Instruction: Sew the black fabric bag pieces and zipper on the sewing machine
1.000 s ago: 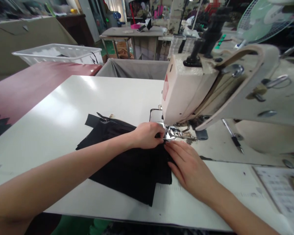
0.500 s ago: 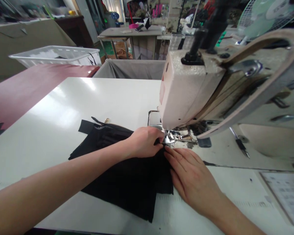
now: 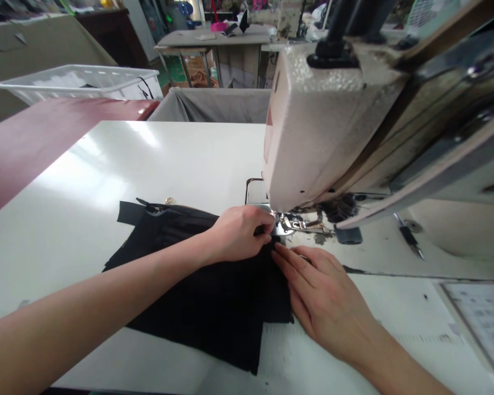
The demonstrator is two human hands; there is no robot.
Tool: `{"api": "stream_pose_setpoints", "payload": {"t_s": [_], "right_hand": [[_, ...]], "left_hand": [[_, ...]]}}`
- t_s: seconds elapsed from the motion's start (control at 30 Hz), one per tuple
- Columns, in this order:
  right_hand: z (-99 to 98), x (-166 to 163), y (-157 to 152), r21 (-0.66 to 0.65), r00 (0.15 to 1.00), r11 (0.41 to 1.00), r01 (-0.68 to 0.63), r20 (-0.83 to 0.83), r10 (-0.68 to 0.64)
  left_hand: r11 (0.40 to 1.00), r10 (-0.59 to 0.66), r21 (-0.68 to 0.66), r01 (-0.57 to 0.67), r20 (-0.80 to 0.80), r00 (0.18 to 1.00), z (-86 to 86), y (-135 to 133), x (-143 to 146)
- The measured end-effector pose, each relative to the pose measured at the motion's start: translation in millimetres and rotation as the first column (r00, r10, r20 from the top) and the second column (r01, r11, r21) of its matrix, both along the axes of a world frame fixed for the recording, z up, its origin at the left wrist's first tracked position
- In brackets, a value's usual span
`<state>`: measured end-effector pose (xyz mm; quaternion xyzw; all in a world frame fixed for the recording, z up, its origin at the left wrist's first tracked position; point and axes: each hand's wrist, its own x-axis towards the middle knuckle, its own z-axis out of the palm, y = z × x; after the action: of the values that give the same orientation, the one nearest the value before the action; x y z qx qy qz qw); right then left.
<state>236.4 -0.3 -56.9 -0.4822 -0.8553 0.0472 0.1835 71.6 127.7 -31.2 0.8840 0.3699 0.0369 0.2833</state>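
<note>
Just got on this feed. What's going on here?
A person is working black fabric at a sewing machine. The left hand is curled over the cloth close to the metal foot; whether it pinches the cloth is unclear. The right hand lies with fingers extended at the fabric's right edge. Most of the fabric lies on the white tabletop.

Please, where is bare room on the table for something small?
The white tabletop is bare between the black cloth and the far edge, left of the sewing machine. Crowded: around the metal foot, with left hand and right hand close.
</note>
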Motion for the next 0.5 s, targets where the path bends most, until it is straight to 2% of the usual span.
{"api": "stream_pose_setpoints", "payload": {"t_s": [0.37,0.5], "right_hand": [[1.2,-4.6,-0.4,-0.022,0.997,0.997,0.070,0.037,-0.069],[5.1,-2.9,2.8,-0.032,0.994,0.995,0.090,0.069,-0.088]], "left_hand": [[0.999,0.012,0.031,-0.013,0.038,0.999,-4.0,-1.4,-2.4],[0.996,0.074,0.052,-0.076,0.039,0.997,-4.9,0.3,0.5]]}}
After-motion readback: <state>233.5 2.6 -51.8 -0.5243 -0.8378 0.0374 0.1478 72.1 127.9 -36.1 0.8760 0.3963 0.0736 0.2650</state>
